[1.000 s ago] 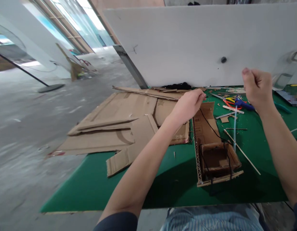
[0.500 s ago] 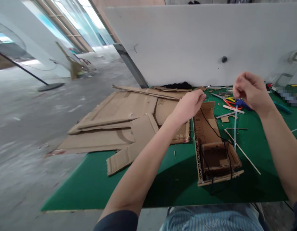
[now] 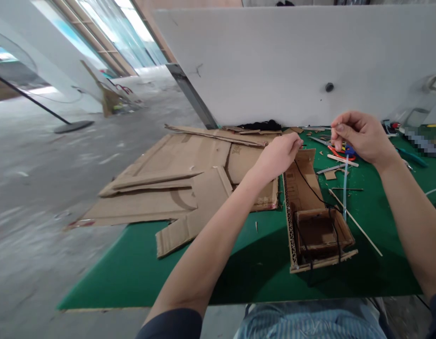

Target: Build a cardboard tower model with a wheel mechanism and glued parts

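Over the far end of an open cardboard box (image 3: 302, 188), my left hand (image 3: 283, 150) pinches the end of a thin black cord (image 3: 309, 187). The cord slants down from those fingers to a smaller cardboard tray (image 3: 325, 246) inside the near end, where black loops cross it. To the right, my right hand (image 3: 359, 136) hovers above the tools with its fingers loosely bent and apart. I see nothing held in it. Beneath it are a blue-handled tool (image 3: 351, 150) and a pale plastic strip (image 3: 345, 188) that runs down to the box.
Flat cardboard sheets (image 3: 175, 160) cover the left side of the green table (image 3: 140, 268). A wooden stick (image 3: 366, 230) lies right of the box. Pliers with teal handles (image 3: 411, 157) and scraps lie at the far right. A white panel (image 3: 274, 61) stands behind the table.
My right hand has moved left and slightly down, toward my left hand, and its fingers have loosened from a curl. My left hand stays in place on the cord.
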The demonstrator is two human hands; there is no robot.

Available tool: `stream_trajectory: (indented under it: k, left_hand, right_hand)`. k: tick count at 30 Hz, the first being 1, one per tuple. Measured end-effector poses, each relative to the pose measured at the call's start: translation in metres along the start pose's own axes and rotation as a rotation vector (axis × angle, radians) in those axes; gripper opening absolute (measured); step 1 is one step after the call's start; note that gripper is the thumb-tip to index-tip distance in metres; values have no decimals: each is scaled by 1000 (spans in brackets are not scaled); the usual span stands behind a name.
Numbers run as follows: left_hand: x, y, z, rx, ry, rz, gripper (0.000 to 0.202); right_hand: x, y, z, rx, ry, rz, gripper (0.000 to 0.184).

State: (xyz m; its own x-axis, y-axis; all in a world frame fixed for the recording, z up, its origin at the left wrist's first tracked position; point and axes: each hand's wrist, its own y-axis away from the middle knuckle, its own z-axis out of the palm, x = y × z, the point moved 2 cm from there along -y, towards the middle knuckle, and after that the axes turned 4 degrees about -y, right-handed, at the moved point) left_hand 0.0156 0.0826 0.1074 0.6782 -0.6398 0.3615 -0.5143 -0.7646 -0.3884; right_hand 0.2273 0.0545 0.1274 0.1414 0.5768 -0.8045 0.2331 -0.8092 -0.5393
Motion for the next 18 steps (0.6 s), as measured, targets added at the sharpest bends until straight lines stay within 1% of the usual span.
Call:
stream_trajectory:
  k: [6, 12, 15, 18]
  left_hand:
    - [-2, -1, 2, -16, -12, 6, 29]
    - [-3, -1, 2, -12, 4, -8, 27]
    - [-2, -1, 1, -12, 11, -11, 27]
    - [0, -1, 0, 0, 33, -25, 26]
  right_hand:
    - [6, 0, -4, 8, 0, 22, 32]
    - [12, -4, -2, 167, -41, 1, 48]
    - [14, -4, -1, 148, 29, 10, 56]
    - [19, -4, -2, 97, 222, 18, 56]
